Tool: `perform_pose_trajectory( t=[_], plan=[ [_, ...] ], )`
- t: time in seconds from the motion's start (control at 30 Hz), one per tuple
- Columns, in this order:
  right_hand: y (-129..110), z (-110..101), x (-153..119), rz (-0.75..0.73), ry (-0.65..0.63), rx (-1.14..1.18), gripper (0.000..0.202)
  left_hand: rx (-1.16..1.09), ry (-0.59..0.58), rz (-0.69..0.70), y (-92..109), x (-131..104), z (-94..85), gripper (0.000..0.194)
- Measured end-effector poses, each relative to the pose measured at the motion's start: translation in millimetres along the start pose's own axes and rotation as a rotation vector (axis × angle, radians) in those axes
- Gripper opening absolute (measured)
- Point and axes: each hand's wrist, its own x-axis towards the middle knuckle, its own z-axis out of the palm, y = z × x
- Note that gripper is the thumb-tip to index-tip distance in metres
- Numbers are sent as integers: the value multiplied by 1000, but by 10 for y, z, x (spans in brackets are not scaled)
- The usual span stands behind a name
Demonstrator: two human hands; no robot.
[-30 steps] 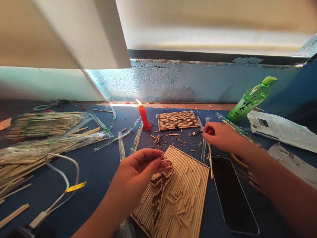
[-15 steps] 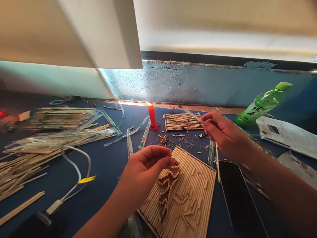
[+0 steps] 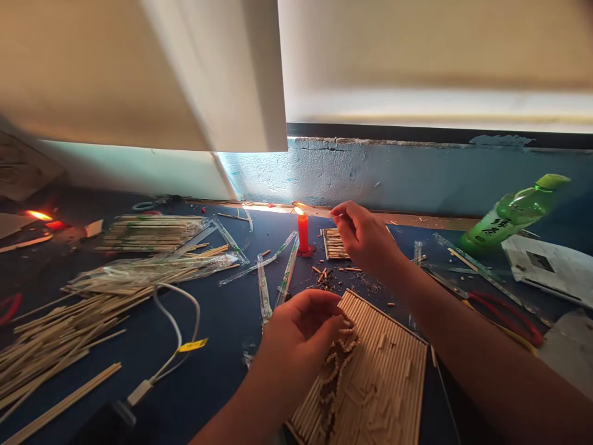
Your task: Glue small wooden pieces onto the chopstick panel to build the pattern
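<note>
My right hand point(image 3: 365, 238) pinches a translucent whitish glue stick point(image 3: 315, 209). The stick's far tip meets the flame above a lit red candle point(image 3: 302, 235). My left hand point(image 3: 301, 334) rests over the upper left of a panel point(image 3: 393, 346) made of thin wooden sticks laid side by side. Its thumb and fingers are closed together; whatever they hold is too small or hidden. Below those fingers, a winding outline of small pale round pieces point(image 3: 340, 364) runs down the panel. Several short cut stick pieces point(image 3: 370, 402) lie loose on it.
Bundles of wooden sticks point(image 3: 148, 233) and a white cable point(image 3: 178, 321) lie left. A smaller stick panel point(image 3: 334, 245) sits behind my right hand. A green bottle point(image 3: 514, 213), papers point(image 3: 546, 266) and red-handled pliers point(image 3: 504, 315) are right. Another flame point(image 3: 39, 215) burns far left.
My right hand has moved left, bringing the glue stick from over the small panel to the candle flame. My left hand stays at the large panel. The view has shifted.
</note>
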Motion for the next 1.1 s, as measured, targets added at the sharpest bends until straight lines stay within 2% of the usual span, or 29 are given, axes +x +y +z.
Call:
perform_pose_trajectory(
  t=[0.27, 0.4, 0.77, 1.1],
  plan=[
    [107, -12, -60, -42, 38, -50, 17, 24, 60, 11, 50, -10, -19, 22],
    [141, 12, -60, -16, 30, -33, 18, 13, 85, 11, 78, 9, -41, 27],
    [166, 18, -35, -6, 8, -76, 19, 19, 88, -43, 44, 30, -40, 26],
    [182, 40, -42, -8, -7, -53, 19, 148, 80, -39, -30, 3, -30, 28]
  ],
)
